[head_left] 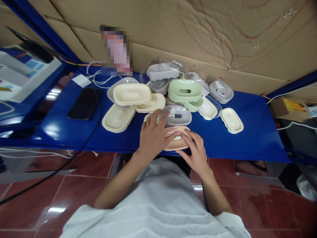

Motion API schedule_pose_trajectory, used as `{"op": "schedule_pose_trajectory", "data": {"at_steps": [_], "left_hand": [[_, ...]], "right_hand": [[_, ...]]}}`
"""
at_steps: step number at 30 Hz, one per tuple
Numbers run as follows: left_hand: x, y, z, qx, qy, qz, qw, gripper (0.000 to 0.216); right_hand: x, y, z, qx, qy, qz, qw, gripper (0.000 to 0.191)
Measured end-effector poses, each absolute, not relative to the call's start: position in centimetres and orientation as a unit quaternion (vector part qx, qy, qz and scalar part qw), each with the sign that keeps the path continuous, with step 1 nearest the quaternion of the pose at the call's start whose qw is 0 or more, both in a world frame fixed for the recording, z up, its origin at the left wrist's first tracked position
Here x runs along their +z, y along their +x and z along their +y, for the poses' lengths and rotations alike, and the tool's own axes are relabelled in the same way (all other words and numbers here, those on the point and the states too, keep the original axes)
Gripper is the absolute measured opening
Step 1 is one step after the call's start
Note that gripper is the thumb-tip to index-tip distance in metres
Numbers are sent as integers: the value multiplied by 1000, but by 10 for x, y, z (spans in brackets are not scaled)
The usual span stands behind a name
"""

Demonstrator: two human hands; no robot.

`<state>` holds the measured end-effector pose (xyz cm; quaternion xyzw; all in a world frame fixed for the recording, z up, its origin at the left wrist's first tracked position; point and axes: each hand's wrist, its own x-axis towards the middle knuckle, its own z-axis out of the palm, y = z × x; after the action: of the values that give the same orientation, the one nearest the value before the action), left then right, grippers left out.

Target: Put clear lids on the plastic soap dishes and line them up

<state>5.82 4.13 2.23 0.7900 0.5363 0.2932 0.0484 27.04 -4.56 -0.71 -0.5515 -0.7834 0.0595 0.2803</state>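
A peach oval soap dish (170, 145) lies at the table's front edge, in front of my body. My right hand (198, 152) grips its right end, thumb at the near side and fingers over the top. My left hand (153, 138) has its fingers stretched forward and apart, with the thumb resting on the peach dish. Just beyond, a grey soap dish (186, 119) under a clear lid sits close to the left fingertips. A cream dish (148, 117) is partly hidden behind those fingers.
Behind are a green soap dish (184, 91), cream dishes (118, 118) and several grey ones with clear lids, heaped together. A black phone (84, 103) and a white charger (81, 80) lie left on the blue table (257, 138). A black cable (95, 127) crosses the left side. Cardboard (158, 29) stands behind.
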Motion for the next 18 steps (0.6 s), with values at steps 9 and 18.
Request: {"op": "schedule_pose_trajectory", "data": {"at_steps": [9,18], "left_hand": [[28,49,49,368,794,460,154,58],[23,11,20,315,867,286,258,69]], "right_hand": [[-9,270,-47,60,-556,-766,317,89],[-14,271,-47,56,-555,-763,327,103]]}}
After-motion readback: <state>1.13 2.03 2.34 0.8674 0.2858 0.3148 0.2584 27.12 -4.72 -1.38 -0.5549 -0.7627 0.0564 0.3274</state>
